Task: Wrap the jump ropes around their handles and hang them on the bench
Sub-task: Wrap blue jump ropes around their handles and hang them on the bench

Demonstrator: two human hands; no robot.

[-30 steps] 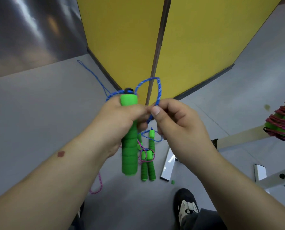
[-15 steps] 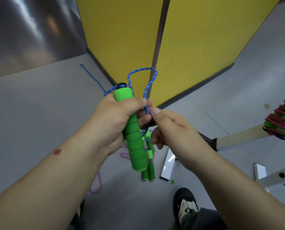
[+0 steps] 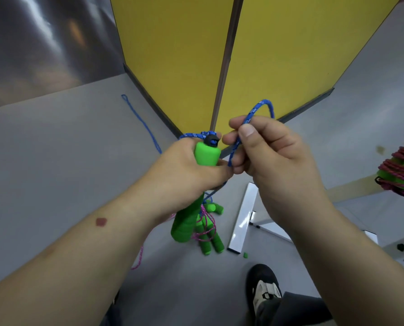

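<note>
My left hand (image 3: 184, 175) grips a green foam handle (image 3: 206, 156) upright, its black cap on top. The blue rope (image 3: 257, 109) leaves the cap, arches right, and my right hand (image 3: 266, 156) pinches it between thumb and fingers just right of the handle. More blue rope trails on the floor (image 3: 139, 118) to the far left. Below my hands several green handles with pink rope (image 3: 208, 231) lie on the floor. A wrapped green-and-pink jump rope (image 3: 400, 175) hangs on the bench (image 3: 351, 191) at the right edge.
Yellow wall panels (image 3: 290, 55) stand ahead with a dark seam between them. A white bench foot (image 3: 243, 220) lies on the grey floor by the loose handles. My black-and-white shoe (image 3: 264, 290) is at the bottom. A small green scrap (image 3: 245, 255) lies near the foot.
My right hand has risen and moved right, pulling the blue loop out to the right of the handle. The left hand has tilted the handle a little.
</note>
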